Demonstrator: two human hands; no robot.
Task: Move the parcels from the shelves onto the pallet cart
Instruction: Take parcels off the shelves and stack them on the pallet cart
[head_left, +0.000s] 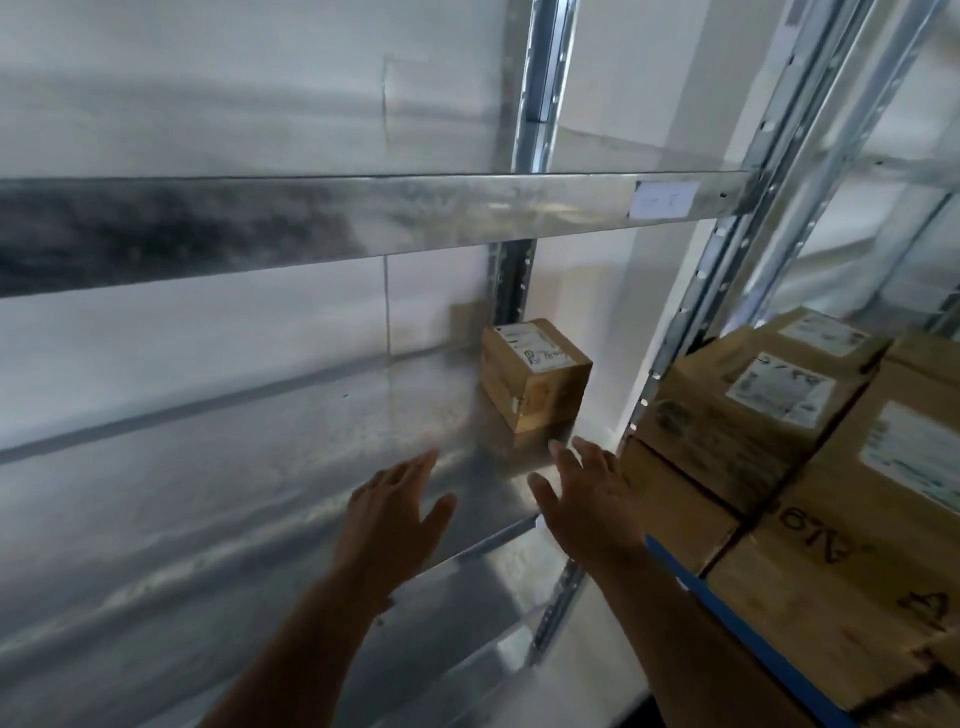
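now my left hand (397, 512) and my right hand (587, 499) are both up in front of me, a little apart, fingers spread and holding nothing. they reach toward one small cardboard parcel (535, 376) that sits far back in the right corner of the metal shelf (260, 467), against the back post (511, 280). it has a white label (535, 345) on top. my hands do not touch it yet. i think the good way is to slide one hand to each side of the box, press in evenly, and pull it toward the front edge before i lift. it sits deep, so i should not grab it with just my fingertips, or it could tip or slip. the shelf above (363, 223) hangs low over the gap, so i think i need to bring the box out flat and not lift it early. the shelf is shiny grey metal and looks smooth, so the box should slide easily. behind it is a pale wall (234, 104). on my right is another rack with bigger stacked boxes (779, 415), close to my right arm, and a blue edge (727, 608) under them. i cannot see the pallet cart from here. the picture is blurry, so small things are hard to tell.
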